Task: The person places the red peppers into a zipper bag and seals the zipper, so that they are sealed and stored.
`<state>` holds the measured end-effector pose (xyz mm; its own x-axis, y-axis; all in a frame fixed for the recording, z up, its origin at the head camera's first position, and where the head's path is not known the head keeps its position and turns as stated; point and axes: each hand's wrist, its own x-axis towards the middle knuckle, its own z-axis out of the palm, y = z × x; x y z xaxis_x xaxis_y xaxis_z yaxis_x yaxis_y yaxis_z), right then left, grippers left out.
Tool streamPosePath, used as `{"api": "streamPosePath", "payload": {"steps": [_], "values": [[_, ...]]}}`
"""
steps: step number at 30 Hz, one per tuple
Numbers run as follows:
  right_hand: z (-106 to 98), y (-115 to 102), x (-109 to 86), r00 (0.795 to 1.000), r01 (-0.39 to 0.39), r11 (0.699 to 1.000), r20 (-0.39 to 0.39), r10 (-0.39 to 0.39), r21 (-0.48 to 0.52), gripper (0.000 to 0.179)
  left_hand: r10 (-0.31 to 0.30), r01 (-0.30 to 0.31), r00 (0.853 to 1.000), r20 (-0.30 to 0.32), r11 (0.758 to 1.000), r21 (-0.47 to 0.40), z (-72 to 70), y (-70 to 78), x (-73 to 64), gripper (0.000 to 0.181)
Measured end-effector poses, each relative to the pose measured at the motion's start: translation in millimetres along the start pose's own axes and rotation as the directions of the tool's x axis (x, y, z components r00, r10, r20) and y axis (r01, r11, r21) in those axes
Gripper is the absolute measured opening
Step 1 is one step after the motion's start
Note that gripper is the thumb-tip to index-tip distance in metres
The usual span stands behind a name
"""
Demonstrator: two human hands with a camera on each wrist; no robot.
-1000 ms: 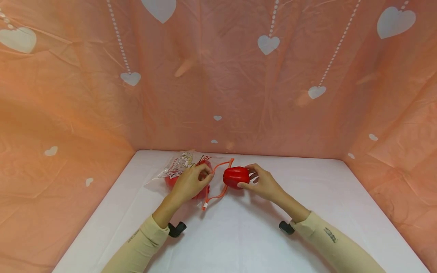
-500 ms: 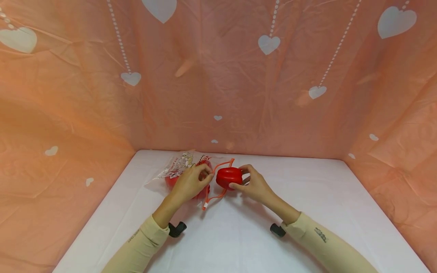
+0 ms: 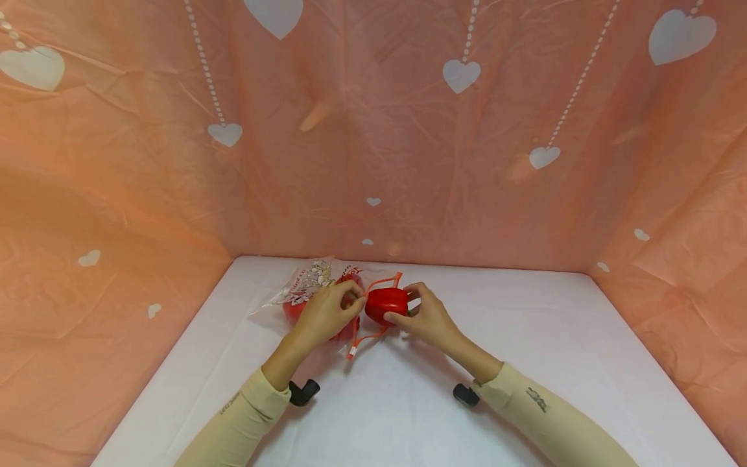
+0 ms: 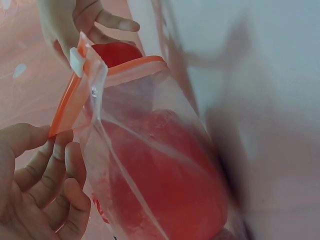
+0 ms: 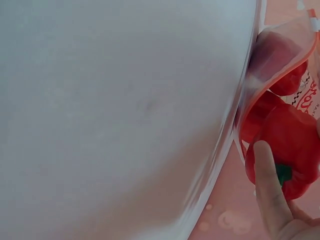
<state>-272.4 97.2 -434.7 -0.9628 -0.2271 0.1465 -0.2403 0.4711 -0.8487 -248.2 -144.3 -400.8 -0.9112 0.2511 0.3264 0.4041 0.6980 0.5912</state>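
A clear zip bag (image 4: 125,95) with an orange slider seal and printed drawings lies on the table, its mouth spread toward the right. Inside it are red things (image 4: 165,175), seen through the plastic. My left hand (image 3: 328,313) pinches the orange edge of the mouth between thumb and fingertips. With thumb and fingers my right hand (image 3: 428,316) grips a red bell pepper (image 5: 287,137) by its green-stemmed end. The pepper's far end is at the bag's opening, between the two orange edges. In the left wrist view the bag partly hides the pepper.
The white table (image 3: 408,415) reaches to an orange-pink cloth backdrop (image 3: 408,162) with white hearts on three sides. Dark mounts show below the left wrist (image 3: 305,392) and the right wrist (image 3: 466,395).
My right hand has carried the bell pepper leftward, from just right of the bag's mouth into the opening. My left hand keeps its pinch on the edge, nearly still.
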Motion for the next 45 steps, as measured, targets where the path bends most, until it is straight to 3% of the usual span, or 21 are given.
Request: {"api": "streamPosePath", "payload": {"steps": [9,16,30,38,45], "values": [[9.7,-5.4,1.9,0.999,-0.038,0.999,-0.016,0.038,-0.010,0.068,-0.005,0.005,1.000,0.008,1.000,-0.004,0.2,-0.1,-0.5,0.006],[13.2,-7.6,0.5,0.998,-0.053,0.997,0.024,0.052,0.058,0.066,-0.008,0.008,1.000,0.011,1.000,-0.001,0.3,-0.3,-0.7,0.005],[8.2,-2.6,-2.1,0.996,-0.017,0.999,0.085,0.014,0.034,0.066,-0.015,0.015,1.000,0.003,1.000,0.008,-0.9,2.1,-0.5,0.006],[10.1,-1.9,-1.6,0.998,-0.052,0.990,0.053,0.046,0.129,0.064,-0.009,0.009,1.000,0.004,1.000,0.000,-0.6,1.8,-0.2,0.005],[14.5,-4.2,3.1,0.999,-0.026,0.998,0.023,0.025,0.064,0.063,-0.009,0.009,1.000,0.007,1.000,-0.002,-0.9,1.7,-0.2,0.007]]}}
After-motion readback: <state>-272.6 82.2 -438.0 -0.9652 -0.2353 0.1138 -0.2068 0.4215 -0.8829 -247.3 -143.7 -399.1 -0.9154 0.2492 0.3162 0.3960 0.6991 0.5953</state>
